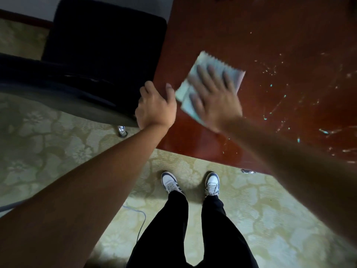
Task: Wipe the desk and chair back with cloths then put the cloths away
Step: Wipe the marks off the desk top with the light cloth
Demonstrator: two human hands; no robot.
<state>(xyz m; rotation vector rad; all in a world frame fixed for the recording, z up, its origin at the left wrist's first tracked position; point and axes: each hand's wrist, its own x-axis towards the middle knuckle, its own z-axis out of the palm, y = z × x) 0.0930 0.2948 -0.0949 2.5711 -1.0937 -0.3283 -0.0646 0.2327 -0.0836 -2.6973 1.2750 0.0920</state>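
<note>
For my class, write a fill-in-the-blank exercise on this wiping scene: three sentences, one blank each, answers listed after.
1. The right hand presses a pale cloth flat onto the reddish-brown ____.
2. The left hand grips the edge of the dark ____.
3. The person's white shoes stand on a patterned ____.

Missing words: desk; chair; carpet

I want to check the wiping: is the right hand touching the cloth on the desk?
Touching. The head view shows the right hand spread flat on the cloth, fingers pressing it against the desk.
</note>
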